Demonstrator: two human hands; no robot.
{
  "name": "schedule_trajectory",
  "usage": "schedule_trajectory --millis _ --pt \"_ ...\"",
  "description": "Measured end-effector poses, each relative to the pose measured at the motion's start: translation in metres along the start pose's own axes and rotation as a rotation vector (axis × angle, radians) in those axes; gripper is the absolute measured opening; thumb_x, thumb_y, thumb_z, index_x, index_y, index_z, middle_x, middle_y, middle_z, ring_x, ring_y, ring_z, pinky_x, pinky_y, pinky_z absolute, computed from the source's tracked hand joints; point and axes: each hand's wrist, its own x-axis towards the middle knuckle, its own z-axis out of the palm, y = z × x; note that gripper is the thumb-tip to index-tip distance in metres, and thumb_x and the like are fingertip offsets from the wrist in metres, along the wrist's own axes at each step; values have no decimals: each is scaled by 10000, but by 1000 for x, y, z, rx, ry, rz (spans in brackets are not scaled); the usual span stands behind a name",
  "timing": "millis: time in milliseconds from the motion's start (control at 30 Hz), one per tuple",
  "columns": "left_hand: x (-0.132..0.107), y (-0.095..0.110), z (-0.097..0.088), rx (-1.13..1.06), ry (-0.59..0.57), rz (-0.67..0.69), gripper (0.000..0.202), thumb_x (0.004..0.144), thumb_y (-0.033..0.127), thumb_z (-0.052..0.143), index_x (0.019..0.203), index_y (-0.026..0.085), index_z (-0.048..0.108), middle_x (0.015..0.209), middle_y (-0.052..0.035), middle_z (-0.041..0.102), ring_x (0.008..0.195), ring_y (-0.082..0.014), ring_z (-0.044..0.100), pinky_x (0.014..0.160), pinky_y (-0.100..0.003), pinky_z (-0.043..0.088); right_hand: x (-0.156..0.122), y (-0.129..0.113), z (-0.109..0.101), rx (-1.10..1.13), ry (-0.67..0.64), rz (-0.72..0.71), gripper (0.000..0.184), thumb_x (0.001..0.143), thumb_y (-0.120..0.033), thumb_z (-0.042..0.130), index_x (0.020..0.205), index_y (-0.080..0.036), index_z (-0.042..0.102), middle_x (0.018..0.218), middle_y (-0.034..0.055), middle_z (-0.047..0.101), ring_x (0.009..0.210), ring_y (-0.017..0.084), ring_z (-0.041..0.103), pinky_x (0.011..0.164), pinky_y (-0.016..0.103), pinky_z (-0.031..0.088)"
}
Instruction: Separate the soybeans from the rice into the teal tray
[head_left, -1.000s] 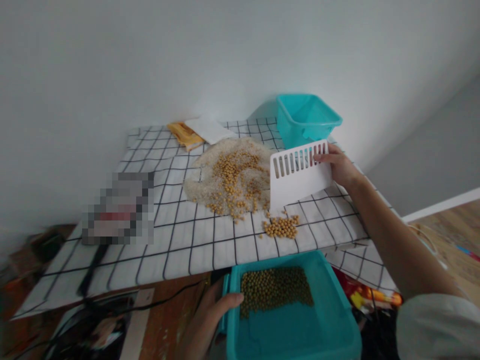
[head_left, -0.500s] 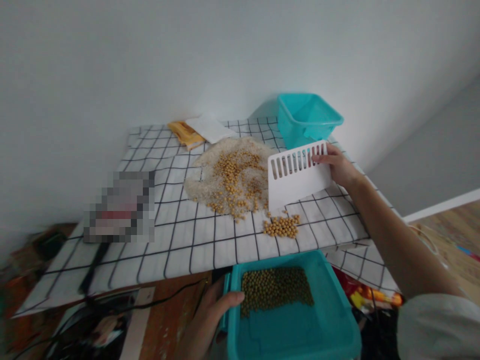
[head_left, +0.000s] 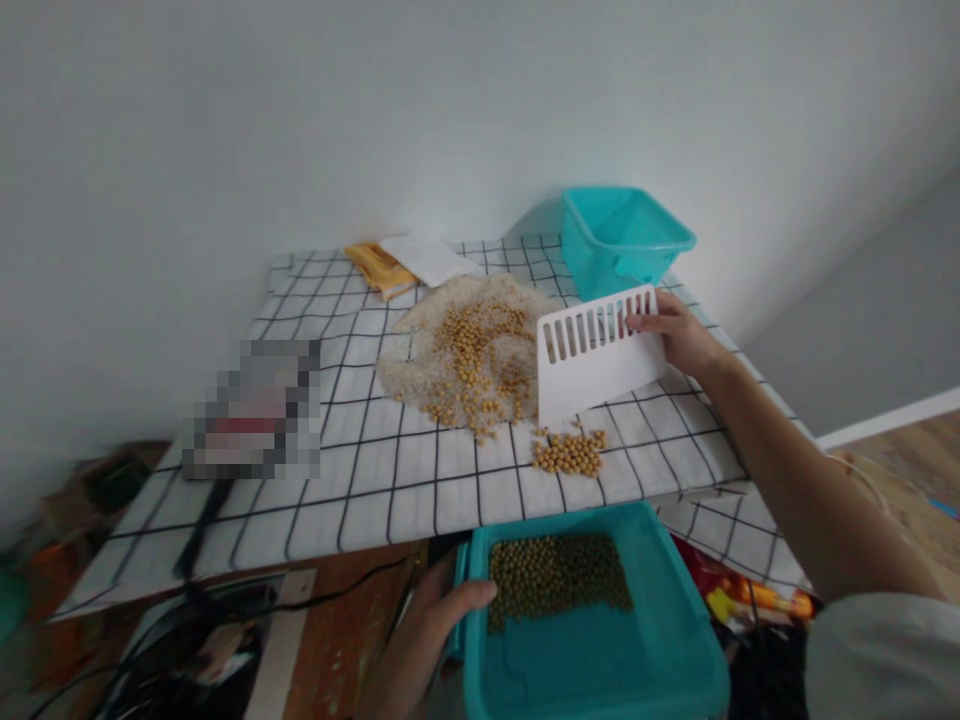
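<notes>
My right hand (head_left: pixel 679 335) grips a white slotted plastic scraper (head_left: pixel 596 375) by its right end. The scraper stands on edge, tilted, on the checked cloth, touching the right side of a spread of rice (head_left: pixel 409 375) mixed with soybeans (head_left: pixel 469 345). In front of its lower edge lies a small separate heap of soybeans (head_left: pixel 570 455). My left hand (head_left: pixel 442 620) is closed on the left rim of a teal plastic bin (head_left: pixel 570 665), thumb over the edge. That bin sits below the table's front edge, with soybeans (head_left: pixel 559 575) gathered in its far part.
A second turquoise bin (head_left: pixel 630 245) stands at the back right corner of the table. A yellow packet (head_left: pixel 379 270) and a white sheet (head_left: pixel 427 262) lie at the back. On the left is a pixelated device (head_left: pixel 255 410) with a black cable.
The whole view has shifted slightly, so things appear a little further right. Both hands keep their holds, and the scraper and heaps look nearly unchanged.
</notes>
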Motion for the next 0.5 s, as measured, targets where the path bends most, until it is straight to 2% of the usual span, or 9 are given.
schedule_trajectory --millis 133,267,367,500 --pt "-1 1 2 -38 -23 -8 410 693 332 757 1084 207 752 887 -17 848 865 -326 771 741 -407 591 0 3 0 -18 -24 10 225 707 -370 817 805 -243 659 744 -10 657 655 179 587 617 330 456" --pt "0 2 3 -35 -24 -4 416 682 312 749 1084 206 757 901 -23 846 889 -322 771 775 -394 590 0 4 3 -24 -27 39 271 698 -411 831 839 -251 662 757 -6 662 643 183 587 586 328 456" --pt "3 -1 0 -43 -53 -19 477 666 331 764 1123 196 746 948 -42 846 936 -333 764 798 -403 590 2 5 2 -29 26 24 306 690 -451 830 824 -252 639 759 -2 657 633 185 576 574 326 449" --pt "3 -2 -1 -11 15 -6 524 654 357 764 1141 167 740 892 -59 844 855 -348 765 773 -439 590 8 7 -4 -15 134 -81 301 699 -478 811 820 -266 636 772 6 647 722 216 600 675 365 485"
